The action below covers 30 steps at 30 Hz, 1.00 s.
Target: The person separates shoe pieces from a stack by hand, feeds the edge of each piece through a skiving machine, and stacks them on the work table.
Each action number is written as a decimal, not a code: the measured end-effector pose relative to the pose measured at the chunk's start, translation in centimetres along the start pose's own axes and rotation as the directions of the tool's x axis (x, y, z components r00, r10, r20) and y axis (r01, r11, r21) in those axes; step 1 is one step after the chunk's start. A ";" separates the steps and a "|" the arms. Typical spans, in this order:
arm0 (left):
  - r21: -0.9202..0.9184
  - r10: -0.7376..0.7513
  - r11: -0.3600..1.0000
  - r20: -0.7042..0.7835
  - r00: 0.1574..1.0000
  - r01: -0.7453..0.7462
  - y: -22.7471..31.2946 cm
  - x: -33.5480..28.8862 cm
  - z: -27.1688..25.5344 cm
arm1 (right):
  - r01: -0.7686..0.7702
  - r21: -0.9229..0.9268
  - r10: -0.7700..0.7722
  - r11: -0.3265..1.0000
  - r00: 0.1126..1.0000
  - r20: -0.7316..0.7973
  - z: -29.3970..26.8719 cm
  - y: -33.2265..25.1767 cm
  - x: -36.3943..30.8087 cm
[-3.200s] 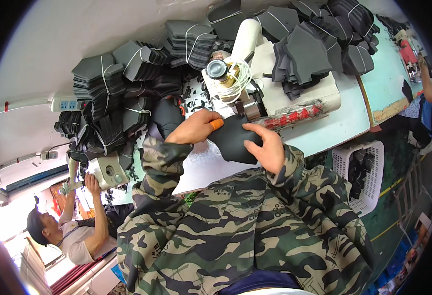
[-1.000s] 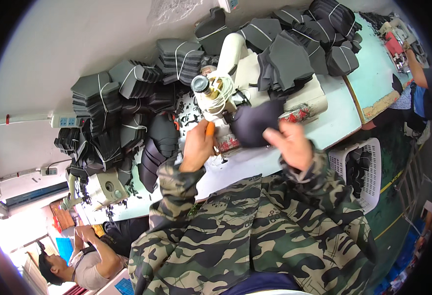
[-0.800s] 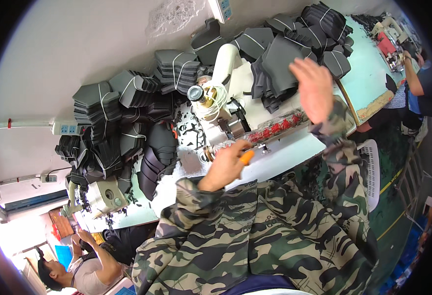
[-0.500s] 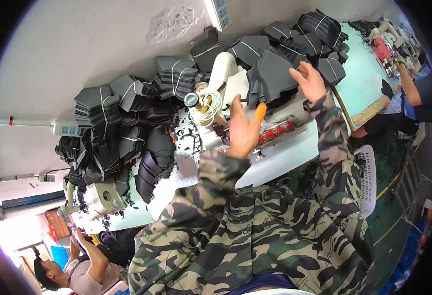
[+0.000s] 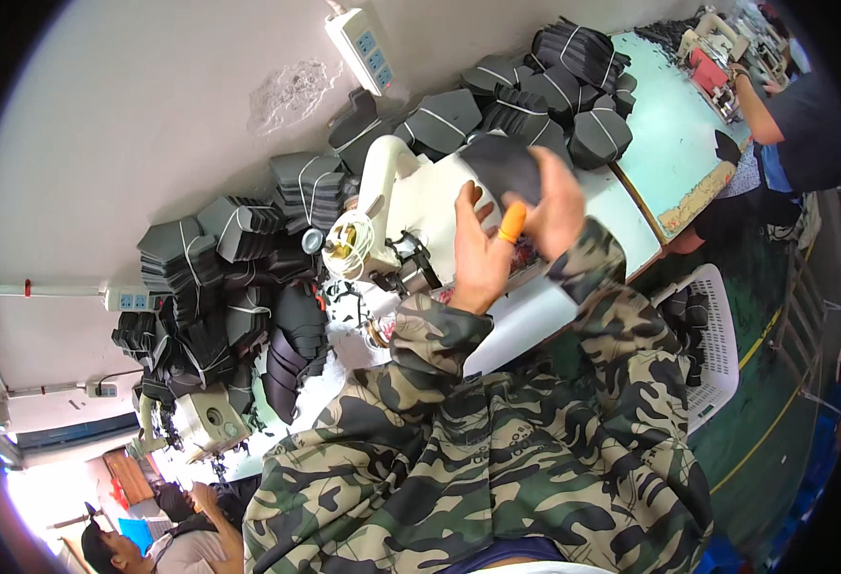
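Observation:
A dark grey foam-like piece (image 5: 499, 170), blurred by motion, is tilted above the white sewing machine (image 5: 420, 206). My right hand (image 5: 559, 206) grips its right side, with the fingers curled and partly smeared. At the lower left edge of the piece, my left hand (image 5: 483, 258) is open, thumb and fingers apart. An orange finger cover (image 5: 512, 222) sits on its thumb. The hands hide part of the machine, and I cannot tell whether more pieces lie behind the one in front.
Tied stacks of dark pieces (image 5: 177, 253) line the wall, with more bundles (image 5: 578, 57) farther right. A coiled white cord (image 5: 349, 244) hangs by the machine. At right stands a white plastic basket (image 5: 717, 335). Co-workers sit at far left (image 5: 191, 545) and far right (image 5: 813, 124).
The fanned stack lying on the machine is no longer seen flat; a dark piece is now tilted between my hands. My right hand has come left, close to my left. The view has shifted.

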<state>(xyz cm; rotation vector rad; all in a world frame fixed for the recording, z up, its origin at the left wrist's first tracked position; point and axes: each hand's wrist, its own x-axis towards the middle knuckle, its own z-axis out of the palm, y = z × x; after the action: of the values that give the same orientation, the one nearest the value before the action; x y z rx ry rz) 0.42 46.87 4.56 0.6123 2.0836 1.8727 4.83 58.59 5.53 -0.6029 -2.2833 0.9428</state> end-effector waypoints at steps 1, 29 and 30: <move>-0.191 -0.096 0.978 -0.027 0.995 0.089 0.4 0.3 0.0 | 0.215 -0.080 -0.212 0.973 0.976 0.044 1.1 -0.7 -1.0; 0.641 0.193 0.726 0.155 0.969 -0.247 0.6 0.5 -5.2 | 0.674 -0.242 -0.362 0.698 0.623 0.693 -0.9 -2.2 4.3; 0.651 0.218 0.683 0.248 0.944 -0.329 0.6 0.4 -4.8 | 0.670 -0.239 -0.363 0.703 0.626 0.690 -0.9 -2.0 4.2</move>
<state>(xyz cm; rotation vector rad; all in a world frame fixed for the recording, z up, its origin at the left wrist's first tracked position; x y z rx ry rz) -2.08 42.87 5.80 1.2543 2.6773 1.0361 2.00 60.25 9.02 0.2992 -3.0431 0.2470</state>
